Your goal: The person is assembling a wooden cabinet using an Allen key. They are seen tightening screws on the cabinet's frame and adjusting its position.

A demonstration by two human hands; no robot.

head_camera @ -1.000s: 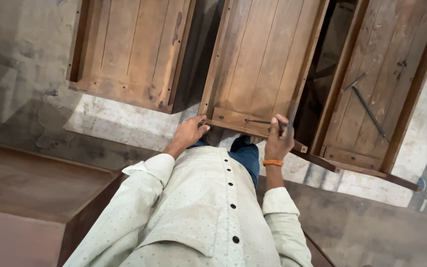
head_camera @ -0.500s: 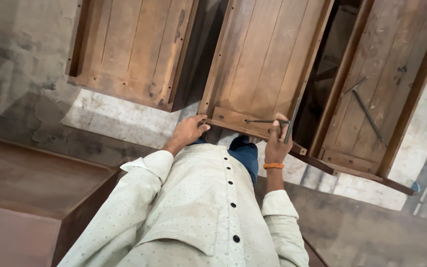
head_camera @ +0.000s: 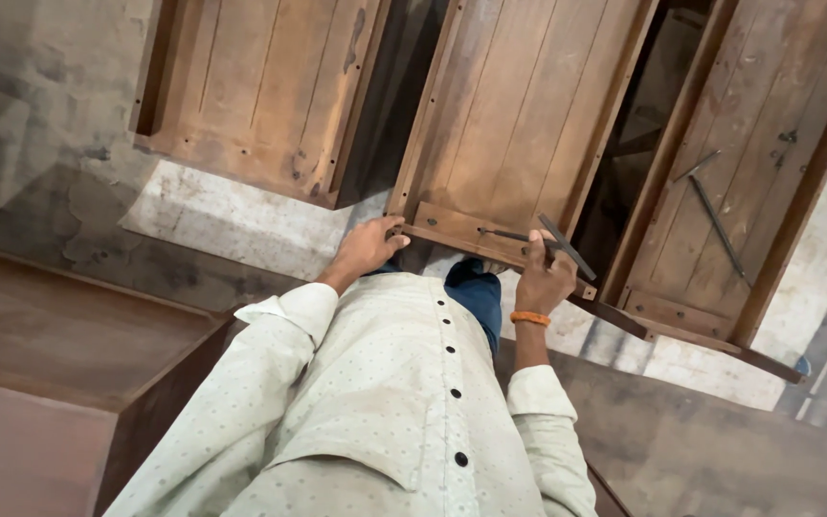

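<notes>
Your left hand (head_camera: 366, 251) curls its fingers over the bottom corner of the brown planked wooden door panel (head_camera: 519, 134). Your right hand (head_camera: 545, 280) closes around a thin dark metal bar (head_camera: 567, 247) at the panel's lower rail. The panel leans upright between two similar wooden panels (head_camera: 260, 91), its boards worn and nail-marked.

Both arms reach forward from rolled-up pale sleeves, forearms bare. The left hand (head_camera: 364, 249) lies palm down, fingers curled over an edge, thumb stretched toward the right. The right hand (head_camera: 545, 279) — an orange band just behind it on the wrist — is closed in a loose fist, thumb raised above the bent fingers, knuckles turned away from the body
</notes>
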